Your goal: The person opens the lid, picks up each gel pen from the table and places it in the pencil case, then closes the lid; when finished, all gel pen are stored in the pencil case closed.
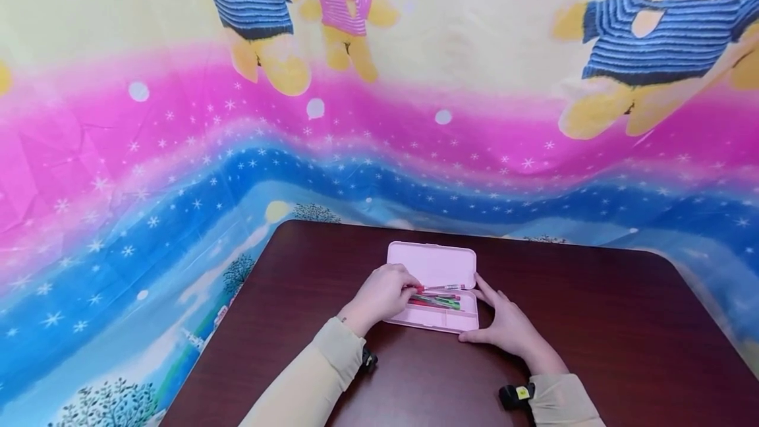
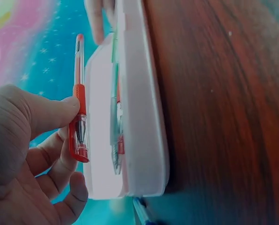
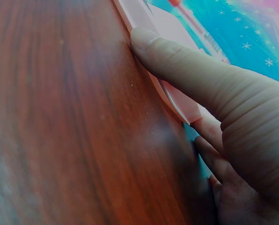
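Observation:
A pink pencil case (image 1: 431,259) lies on the table with its lid folded back. Several pens (image 1: 441,302), green and red among them, lie in its long compartment. My left hand (image 1: 382,292) pinches a red gel pen (image 2: 80,101) between thumb and fingers, above the case. That pen has a clear barrel and a red grip, and in the head view it points to the right. At the case's right end, my right hand (image 1: 510,325) grips it, thumb (image 3: 177,61) on the front wall and fingers around the far side.
The dark brown wooden table (image 1: 617,321) has rounded far corners. Behind it hangs a cloth (image 1: 415,150) printed with bears and snowflakes. A thin blue object (image 2: 142,211) shows past the case's end in the left wrist view. Each wrist wears a small black camera (image 1: 516,395).

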The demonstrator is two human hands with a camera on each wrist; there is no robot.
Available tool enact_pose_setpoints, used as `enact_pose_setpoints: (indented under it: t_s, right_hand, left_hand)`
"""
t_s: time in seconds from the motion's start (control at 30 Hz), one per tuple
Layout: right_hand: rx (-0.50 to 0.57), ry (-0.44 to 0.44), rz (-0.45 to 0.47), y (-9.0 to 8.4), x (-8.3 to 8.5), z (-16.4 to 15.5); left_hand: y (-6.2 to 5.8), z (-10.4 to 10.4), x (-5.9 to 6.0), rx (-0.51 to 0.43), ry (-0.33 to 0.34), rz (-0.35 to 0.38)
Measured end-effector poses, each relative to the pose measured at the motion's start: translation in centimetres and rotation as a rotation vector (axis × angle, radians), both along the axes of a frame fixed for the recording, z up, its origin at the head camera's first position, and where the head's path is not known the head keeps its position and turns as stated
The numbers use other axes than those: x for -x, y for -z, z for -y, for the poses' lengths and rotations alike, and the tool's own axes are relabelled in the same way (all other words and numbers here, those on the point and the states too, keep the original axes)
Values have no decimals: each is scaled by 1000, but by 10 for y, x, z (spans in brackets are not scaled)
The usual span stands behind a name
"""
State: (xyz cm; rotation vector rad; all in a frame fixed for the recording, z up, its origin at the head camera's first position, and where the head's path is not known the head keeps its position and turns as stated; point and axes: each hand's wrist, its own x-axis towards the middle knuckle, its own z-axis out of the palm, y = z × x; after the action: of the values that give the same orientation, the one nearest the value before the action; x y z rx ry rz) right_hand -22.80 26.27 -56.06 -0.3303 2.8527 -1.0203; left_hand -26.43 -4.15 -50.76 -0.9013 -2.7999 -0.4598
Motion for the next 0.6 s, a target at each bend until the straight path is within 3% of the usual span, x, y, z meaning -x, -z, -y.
enact_pose_setpoints:
  t_s: [0.2, 0.6]
  right_hand:
    - [-2, -9, -9, 1, 2, 1]
    - [1, 1, -3, 0, 1, -1]
  left_hand:
    - [4, -5, 5, 54, 31, 8]
    - [17, -6, 11, 61, -39, 12]
